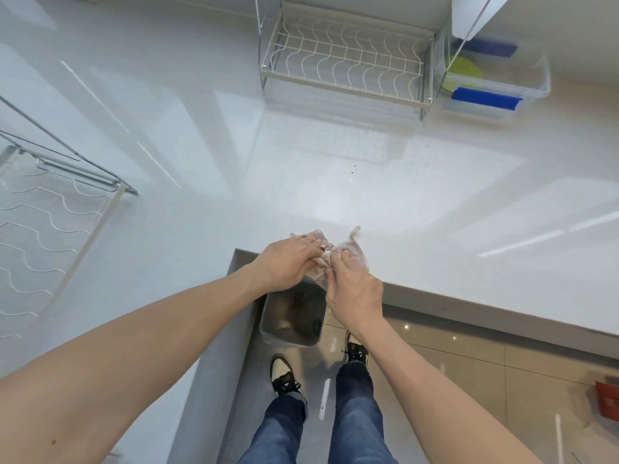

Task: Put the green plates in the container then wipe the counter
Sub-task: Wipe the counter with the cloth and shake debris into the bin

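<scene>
Two green plates, or maybe one, I cannot tell, lie (pixel 464 73) inside the clear plastic container (pixel 536 92) at the far right of the white counter (pixel 301 182), between its blue handles. I hold a pinkish cloth (pixel 355 256) at the near inner corner of the counter. My left hand (pixel 288 262) and my right hand (pixel 355 293) both clench it, bunched between them. An empty wire dish rack (pixel 345 61) stands just beside the container. A grey bin (pixel 294 316) is on the floor below my hands.

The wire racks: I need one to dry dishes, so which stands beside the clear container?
The far wire rack, touching the clear container holding green plates; the other rack sits far left.
</scene>
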